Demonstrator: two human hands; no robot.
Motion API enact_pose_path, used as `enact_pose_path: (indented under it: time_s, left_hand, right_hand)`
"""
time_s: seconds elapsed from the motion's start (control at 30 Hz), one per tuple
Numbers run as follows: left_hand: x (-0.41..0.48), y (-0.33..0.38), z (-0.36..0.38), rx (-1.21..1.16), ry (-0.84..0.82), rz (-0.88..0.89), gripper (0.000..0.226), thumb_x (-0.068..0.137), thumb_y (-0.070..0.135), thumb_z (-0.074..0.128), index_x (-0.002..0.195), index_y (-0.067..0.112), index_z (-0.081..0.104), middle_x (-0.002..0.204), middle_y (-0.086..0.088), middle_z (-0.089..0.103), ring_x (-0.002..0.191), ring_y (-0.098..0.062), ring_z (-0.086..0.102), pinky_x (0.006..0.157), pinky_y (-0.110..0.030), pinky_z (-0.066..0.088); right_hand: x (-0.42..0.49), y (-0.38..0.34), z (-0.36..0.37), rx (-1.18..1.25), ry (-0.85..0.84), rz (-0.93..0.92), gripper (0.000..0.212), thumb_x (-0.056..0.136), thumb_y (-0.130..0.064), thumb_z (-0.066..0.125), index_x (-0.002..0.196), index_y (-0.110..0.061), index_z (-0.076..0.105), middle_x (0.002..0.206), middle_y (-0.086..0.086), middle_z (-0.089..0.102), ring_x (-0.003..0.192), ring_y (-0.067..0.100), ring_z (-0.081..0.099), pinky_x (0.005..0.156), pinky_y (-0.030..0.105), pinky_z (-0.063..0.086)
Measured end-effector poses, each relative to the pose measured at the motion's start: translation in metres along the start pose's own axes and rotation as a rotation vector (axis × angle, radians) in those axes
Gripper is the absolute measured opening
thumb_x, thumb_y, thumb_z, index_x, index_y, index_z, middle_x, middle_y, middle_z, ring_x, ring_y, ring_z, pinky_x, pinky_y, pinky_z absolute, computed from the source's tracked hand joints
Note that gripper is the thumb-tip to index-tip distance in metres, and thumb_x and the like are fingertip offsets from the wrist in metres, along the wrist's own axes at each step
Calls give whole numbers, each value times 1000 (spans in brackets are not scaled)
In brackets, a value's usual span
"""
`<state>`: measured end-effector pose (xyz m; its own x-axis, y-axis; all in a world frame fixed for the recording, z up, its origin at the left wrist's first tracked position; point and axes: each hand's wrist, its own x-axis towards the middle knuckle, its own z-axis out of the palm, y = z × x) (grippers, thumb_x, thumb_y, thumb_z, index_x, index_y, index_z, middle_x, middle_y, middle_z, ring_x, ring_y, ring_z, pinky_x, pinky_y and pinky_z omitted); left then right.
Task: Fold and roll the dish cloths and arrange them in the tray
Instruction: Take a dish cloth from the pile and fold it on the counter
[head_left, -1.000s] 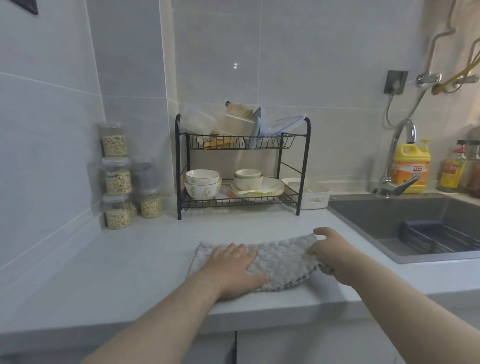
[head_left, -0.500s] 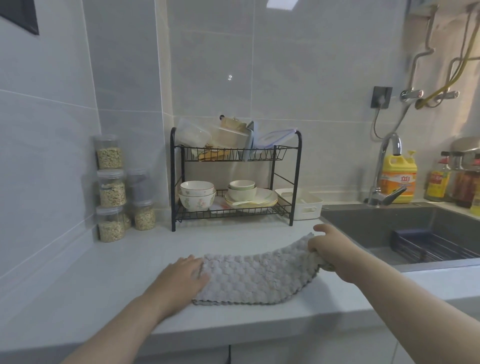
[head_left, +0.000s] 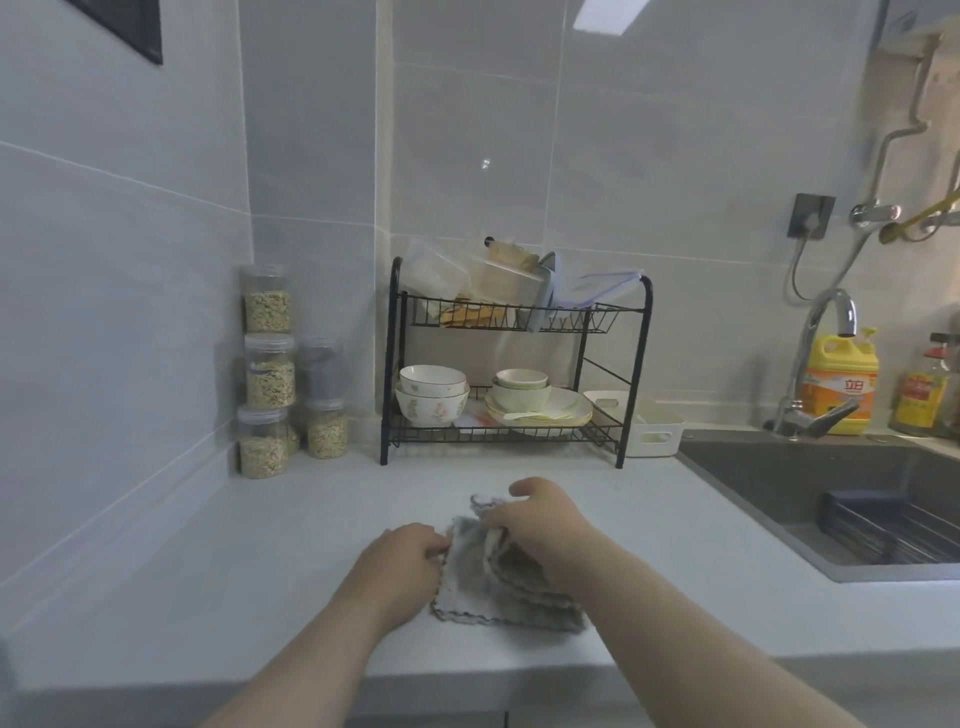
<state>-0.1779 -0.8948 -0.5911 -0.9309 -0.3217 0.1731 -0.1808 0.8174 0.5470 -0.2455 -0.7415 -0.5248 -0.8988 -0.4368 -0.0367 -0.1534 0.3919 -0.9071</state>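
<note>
Both hands were on the cloth. The grey dish cloth (head_left: 498, 587) lay on the white worktop (head_left: 260, 545), near its front edge, doubled over on itself, its scalloped edges stacked along the near side. The left hand (head_left: 410, 553) sat at the cloth's left edge, fingers curled in, pinching the fabric. The right hand (head_left: 540, 525) was over the folded layer, fingers curled round it and gripping, the thumb raised clear above. A corner of cloth poked out just past its knuckles.

Well back from the cloth, the white tray (head_left: 654, 434) stood on the worktop just beside the right leg of the black two-tier dish rack (head_left: 519, 312). Bowls (head_left: 434, 395) and plates filled the lower shelf, and plastic containers were piled on the upper one. Clear jars (head_left: 267, 374) of grain were stacked in the left corner against the wall. Off to the right lay the dark sink (head_left: 779, 483), with the tap (head_left: 826, 332) over it and a yellow detergent bottle (head_left: 841, 384) behind.
</note>
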Motion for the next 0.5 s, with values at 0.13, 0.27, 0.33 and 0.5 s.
enact_pose_path:
  time_s: [0.13,0.27,0.33,0.5]
  left_hand:
    - [3,-5,1,35,15,8,34,84,15,43,100,24,71,107,0,65,107,-24,57,89,-33,48]
    - [4,-5,0,12,28,31,26,77,15,40,81,18,65,77,0,58,82,-25,57,71,-35,48]
    - [3,-6,0,-24,28,28,26,73,17,38,77,20,64,77,2,62,81,-22,59,70,-34,50]
    - [-1,-5,1,-192,58,0,27,96,25,34,102,31,60,128,5,59,123,-23,51,101,-32,40]
  right_hand:
    - [0,3,13,-84,-1,42,31,84,-18,62,114,-17,57,100,6,55,79,17,53,53,18,38]
    - [0,8,21,-187,53,8,29,81,-14,59,63,-17,36,53,-2,39,46,14,38,36,18,26]
    - [-9,2,26,-180,7,-14,11,82,-19,60,84,-16,49,57,-1,58,44,13,54,37,13,36]
    - [-11,-1,1,-82,70,-138,39,94,-24,49,132,-20,49,110,8,65,76,20,63,69,30,52]
